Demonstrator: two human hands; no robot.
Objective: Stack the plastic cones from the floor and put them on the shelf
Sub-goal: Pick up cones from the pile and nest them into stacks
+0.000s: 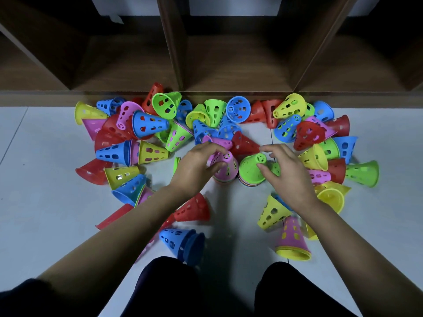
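Perforated cones (150, 124) scattered before shelf (229, 65); pink-topped stack (226, 168), green-topped stack (250, 169) upright, adjacent.

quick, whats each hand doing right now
left hand: grips the pink cone on top of its stack
right hand: fingers curled round the green cone, thumb on its side

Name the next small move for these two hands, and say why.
Probably lift the pink stack with the left hand and drop it over the green stack. Both stand upright side by side, the left hand grips the pink one, and the right hand curls by the green top, ready to steady it. One stack is easier to shelve.
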